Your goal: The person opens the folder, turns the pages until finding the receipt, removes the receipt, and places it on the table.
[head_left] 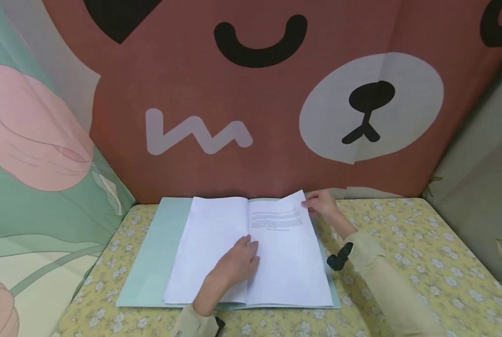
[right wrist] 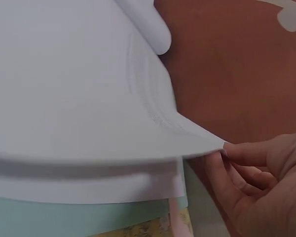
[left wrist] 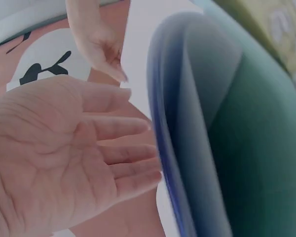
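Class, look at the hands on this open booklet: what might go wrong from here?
1. The right hand pinches only the far corner of the top page, so that page may crease or tear.
2. Several page edges fan out there, so more than one sheet might lift.
3. The left hand lies flat near the fold; the page could buckle against it.

A brown bear backdrop [head_left: 251, 93] stands behind a yellow floral tablecloth [head_left: 423, 262], with a tulip-print panel [head_left: 32, 164] at left.
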`<state>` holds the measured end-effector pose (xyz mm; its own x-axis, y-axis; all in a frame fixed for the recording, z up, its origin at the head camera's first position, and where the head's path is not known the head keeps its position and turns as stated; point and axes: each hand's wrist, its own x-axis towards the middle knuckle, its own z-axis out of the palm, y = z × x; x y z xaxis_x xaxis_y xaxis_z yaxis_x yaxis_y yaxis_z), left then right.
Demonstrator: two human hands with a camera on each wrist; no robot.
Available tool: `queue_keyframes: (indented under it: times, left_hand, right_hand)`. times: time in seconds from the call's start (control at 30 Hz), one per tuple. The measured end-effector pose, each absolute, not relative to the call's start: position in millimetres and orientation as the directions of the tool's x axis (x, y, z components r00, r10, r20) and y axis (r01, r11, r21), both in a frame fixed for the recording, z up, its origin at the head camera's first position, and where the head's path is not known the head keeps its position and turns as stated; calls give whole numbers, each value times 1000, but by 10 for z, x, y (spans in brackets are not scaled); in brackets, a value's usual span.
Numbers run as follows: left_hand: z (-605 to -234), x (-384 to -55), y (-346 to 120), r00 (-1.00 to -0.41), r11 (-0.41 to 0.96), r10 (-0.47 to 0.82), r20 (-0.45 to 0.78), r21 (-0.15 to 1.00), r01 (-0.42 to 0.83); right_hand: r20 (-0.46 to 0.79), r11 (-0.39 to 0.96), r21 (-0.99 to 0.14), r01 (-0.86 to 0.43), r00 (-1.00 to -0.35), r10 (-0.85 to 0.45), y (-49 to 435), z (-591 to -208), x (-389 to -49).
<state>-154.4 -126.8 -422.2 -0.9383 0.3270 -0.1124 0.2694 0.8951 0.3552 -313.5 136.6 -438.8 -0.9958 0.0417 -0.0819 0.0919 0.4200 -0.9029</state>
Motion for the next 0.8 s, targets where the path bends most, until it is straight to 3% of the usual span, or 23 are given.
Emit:
queue_keyframes:
  times: [0.27,0.5,0.63,0.8]
  left_hand:
    - [-4203,-1570,-1167,-942,740,336,-3,619,262]
    - [-4057,-1582,-1070,-969,459,245,-39,885,80]
    - [-3942,-1583,-1050,-973,314,216,-79,949,-7]
    - [-3833,-1574,-1068,-973,234,208,-101,971,-50]
  right_hand:
    - [-282,240,-937,254,-955,-88,1387,-4100,-3112]
    - [-345,37,-937,347,-906,-246,1260,-3918,-3137]
    - [-369,-10,-921,388,-883,-289,1144,-3800,-3139]
    - [-375,-92,-901,424,-868,-324,1012,-3670,-3102]
